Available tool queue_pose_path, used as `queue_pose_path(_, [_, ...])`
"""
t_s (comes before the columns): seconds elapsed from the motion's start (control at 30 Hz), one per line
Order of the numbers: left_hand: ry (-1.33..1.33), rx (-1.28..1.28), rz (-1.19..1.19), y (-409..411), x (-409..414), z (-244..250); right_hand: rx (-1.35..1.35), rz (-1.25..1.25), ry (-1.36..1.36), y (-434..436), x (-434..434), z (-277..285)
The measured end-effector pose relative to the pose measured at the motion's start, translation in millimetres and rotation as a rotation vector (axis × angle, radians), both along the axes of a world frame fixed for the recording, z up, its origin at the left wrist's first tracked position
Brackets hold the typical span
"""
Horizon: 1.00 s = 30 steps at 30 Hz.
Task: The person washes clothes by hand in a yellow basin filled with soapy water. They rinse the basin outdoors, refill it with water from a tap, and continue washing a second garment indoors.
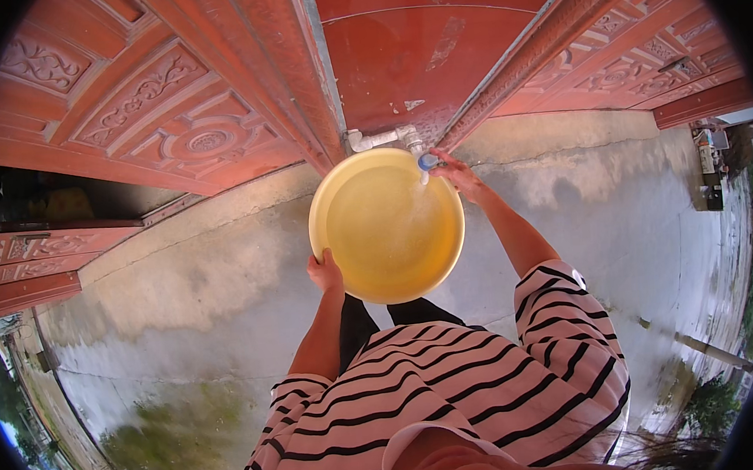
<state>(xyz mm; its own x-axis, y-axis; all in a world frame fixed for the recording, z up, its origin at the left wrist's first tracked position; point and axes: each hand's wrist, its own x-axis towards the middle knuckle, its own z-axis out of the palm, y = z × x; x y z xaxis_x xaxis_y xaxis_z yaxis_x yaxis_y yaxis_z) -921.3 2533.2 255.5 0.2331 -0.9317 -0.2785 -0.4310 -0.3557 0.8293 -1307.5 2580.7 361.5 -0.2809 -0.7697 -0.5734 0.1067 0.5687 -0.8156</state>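
A round yellow basin point(385, 224) is under a white plastic tap point(423, 178) with a blue handle point(428, 161). Water runs from the spout into the basin's right side. My left hand point(327, 272) grips the basin's lower left rim, its thumb over the edge. At the tap, my right hand point(456, 172) has its fingers on the blue handle. White pipe fittings point(379, 138) join the tap to the wall behind the basin.
Carved red door panels point(206, 139) stand on the left, with a dark opening beside them. More red panels point(614, 74) are on the right. The concrete floor point(533, 224) has damp-looking patches. Plants point(712, 405) grow at the lower right.
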Motion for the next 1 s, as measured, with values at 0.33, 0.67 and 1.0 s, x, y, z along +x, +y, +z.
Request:
queue_pose_path(0.33, [-0.006,0.012,-0.007,-1,-2,9,-0.009,-0.053,-0.022,-1,2,0])
queue_pose_path(0.67, [-0.006,0.035,0.02,-2,0,6,-0.052,0.011,0.023,-6,-1,-11])
queue_pose_path(1.0, [-0.011,0.039,0.041,-1,1,11,-0.047,-0.013,-0.041,-9,4,-4])
